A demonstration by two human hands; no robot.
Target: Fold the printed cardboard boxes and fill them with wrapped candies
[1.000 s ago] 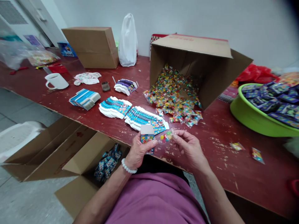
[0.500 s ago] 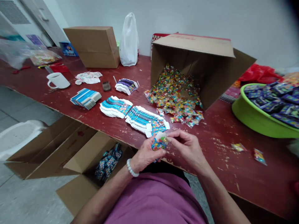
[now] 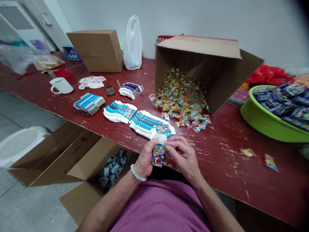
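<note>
A small blue printed candy box (image 3: 158,155) is held upright at the table's front edge, its white top flap raised. My left hand (image 3: 145,158), with a beaded bracelet at the wrist, grips the box from its left side. The fingers of my right hand (image 3: 182,154) are closed at the box's upper right edge, by the flap. No candy packet shows outside the box now. Just beyond my hands lies a fanned row of flat blue boxes (image 3: 147,122), and a second fanned row (image 3: 119,111) lies to its left.
A tipped cardboard carton (image 3: 198,48) spills wrapped candies (image 3: 181,103) onto the table. At right stand a green basin (image 3: 260,124) of dark packets and two loose packets. Below the left edge, an open carton (image 3: 83,161) contains blue boxes. A white mug (image 3: 63,86) stands at left.
The clear candy packet in my right fingers has gone from sight at the box's opening. The box now stands more upright with its printed front showing, and my right hand has shifted slightly left.
</note>
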